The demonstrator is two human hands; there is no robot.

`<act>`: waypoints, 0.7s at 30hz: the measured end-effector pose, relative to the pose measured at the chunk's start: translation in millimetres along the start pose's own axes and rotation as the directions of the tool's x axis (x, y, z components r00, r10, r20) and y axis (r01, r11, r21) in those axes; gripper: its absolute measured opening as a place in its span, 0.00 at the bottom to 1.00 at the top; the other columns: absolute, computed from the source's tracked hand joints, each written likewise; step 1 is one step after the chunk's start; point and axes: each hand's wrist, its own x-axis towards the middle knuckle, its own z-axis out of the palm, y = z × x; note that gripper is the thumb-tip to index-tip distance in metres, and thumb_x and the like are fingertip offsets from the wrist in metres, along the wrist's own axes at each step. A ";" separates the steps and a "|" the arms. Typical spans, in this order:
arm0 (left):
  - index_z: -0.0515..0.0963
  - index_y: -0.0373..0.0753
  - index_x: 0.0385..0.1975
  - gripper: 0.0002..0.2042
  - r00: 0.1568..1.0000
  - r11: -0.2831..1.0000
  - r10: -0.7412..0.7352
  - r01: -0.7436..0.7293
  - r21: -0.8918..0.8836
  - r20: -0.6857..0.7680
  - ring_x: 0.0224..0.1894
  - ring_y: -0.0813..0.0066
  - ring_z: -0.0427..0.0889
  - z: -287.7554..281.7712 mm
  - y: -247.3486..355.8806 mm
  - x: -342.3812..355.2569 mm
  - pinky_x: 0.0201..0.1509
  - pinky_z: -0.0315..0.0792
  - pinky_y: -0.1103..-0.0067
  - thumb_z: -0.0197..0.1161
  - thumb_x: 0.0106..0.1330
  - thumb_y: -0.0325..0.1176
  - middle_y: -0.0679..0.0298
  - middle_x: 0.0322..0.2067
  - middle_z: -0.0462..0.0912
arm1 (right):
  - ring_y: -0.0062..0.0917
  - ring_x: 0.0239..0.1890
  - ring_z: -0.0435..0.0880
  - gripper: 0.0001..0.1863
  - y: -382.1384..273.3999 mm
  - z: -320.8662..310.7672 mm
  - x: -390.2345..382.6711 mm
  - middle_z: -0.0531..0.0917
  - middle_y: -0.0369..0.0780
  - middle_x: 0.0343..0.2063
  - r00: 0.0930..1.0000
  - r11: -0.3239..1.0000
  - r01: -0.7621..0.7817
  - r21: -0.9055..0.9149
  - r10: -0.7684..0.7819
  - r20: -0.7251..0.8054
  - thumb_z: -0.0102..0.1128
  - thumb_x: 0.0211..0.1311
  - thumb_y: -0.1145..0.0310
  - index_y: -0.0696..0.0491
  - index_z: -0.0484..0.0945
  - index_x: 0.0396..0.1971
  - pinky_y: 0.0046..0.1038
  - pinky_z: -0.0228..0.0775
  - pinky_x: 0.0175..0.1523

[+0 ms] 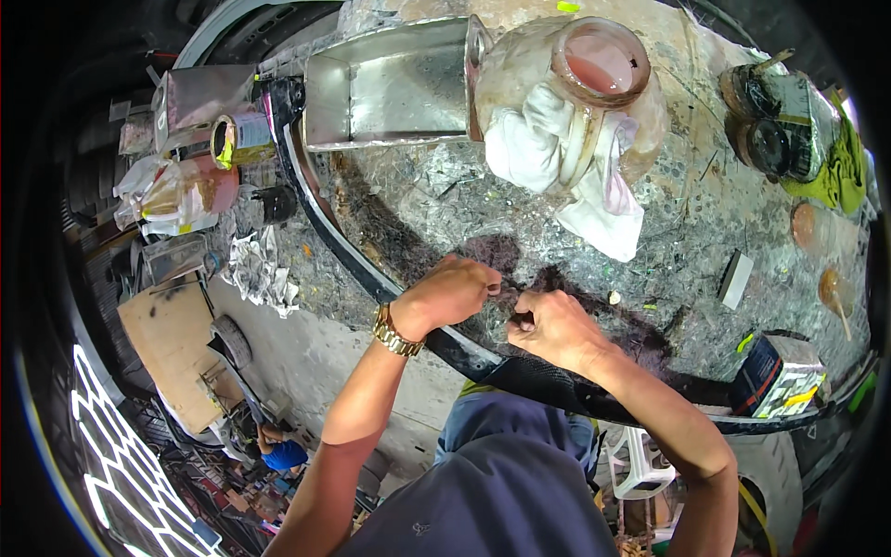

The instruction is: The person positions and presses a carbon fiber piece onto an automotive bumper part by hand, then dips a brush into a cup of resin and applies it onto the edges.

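My left hand (450, 292), with a gold-coloured watch at the wrist, is closed over the stained worktop (677, 232), its fingers curled and pinched. My right hand (557, 330), just to its right and a little lower, is also closed, thumb and fingers bent together. What either holds, if anything, is too small or hidden to make out. A long curved black trim piece (348, 265) with a glossy, woven-looking surface runs under my left wrist and along the worktop's front edge. Dark mottled patches and shadow lie on the worktop around both hands.
A metal tray (399, 84), a wide jar (599, 65) and white cloths (608, 218) stand at the back. Cans (237, 139), dark pots (770, 144), a green rag (840, 172), a grey block (736, 278) and a box (777, 376) sit around. A co-worker (278, 450) is beyond, lower left.
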 end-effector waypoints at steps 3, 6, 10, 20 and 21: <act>0.79 0.38 0.41 0.11 0.999 1.000 0.021 -0.022 -0.007 -0.037 0.50 0.59 0.78 2.6 -1.6 0.6 0.56 0.67 0.65 0.50 0.65 0.31 0.57 0.44 0.82 | 0.48 0.32 0.82 0.17 -5.8 -3.5 -1.8 0.82 0.52 0.24 1.000 0.998 -0.006 0.063 0.007 -0.023 0.61 0.57 0.58 0.60 0.79 0.30 0.42 0.74 0.40; 0.79 0.38 0.43 0.12 0.996 0.998 0.023 -0.028 -0.064 -0.081 0.51 0.57 0.78 -0.7 -2.6 -0.7 0.57 0.68 0.65 0.51 0.65 0.33 0.55 0.45 0.82 | 0.48 0.33 0.82 0.18 -10.9 -9.0 1.4 0.82 0.52 0.25 0.998 0.998 -0.058 0.018 0.058 0.005 0.60 0.60 0.57 0.61 0.79 0.32 0.42 0.73 0.40; 0.79 0.38 0.44 0.13 1.000 0.997 -0.017 0.015 -0.077 -0.018 0.50 0.56 0.78 -7.2 -6.5 1.6 0.56 0.70 0.67 0.53 0.65 0.34 0.55 0.45 0.82 | 0.46 0.34 0.83 0.16 11.5 -1.1 11.5 0.83 0.50 0.27 0.999 0.970 -0.030 0.243 0.020 0.045 0.57 0.64 0.59 0.58 0.80 0.37 0.40 0.73 0.42; 0.77 0.35 0.40 0.08 0.998 0.953 -0.059 0.048 -0.300 -0.029 0.36 0.65 0.81 -10.5 -35.3 12.3 0.43 0.73 0.71 0.53 0.64 0.25 0.58 0.32 0.81 | 0.41 0.60 0.69 0.31 18.0 3.3 15.8 0.70 0.49 0.57 0.979 0.974 0.206 -0.093 -0.204 0.029 0.64 0.58 0.61 0.57 0.65 0.59 0.38 0.62 0.64; 0.77 0.35 0.39 0.08 0.999 0.967 -0.031 0.023 -0.253 -0.029 0.33 0.67 0.81 -13.8 -30.6 11.5 0.40 0.73 0.71 0.53 0.63 0.25 0.58 0.31 0.81 | 0.42 0.60 0.69 0.32 19.1 8.1 20.4 0.71 0.49 0.55 0.966 0.952 0.253 -0.171 -0.259 -0.012 0.65 0.56 0.61 0.58 0.66 0.59 0.38 0.62 0.64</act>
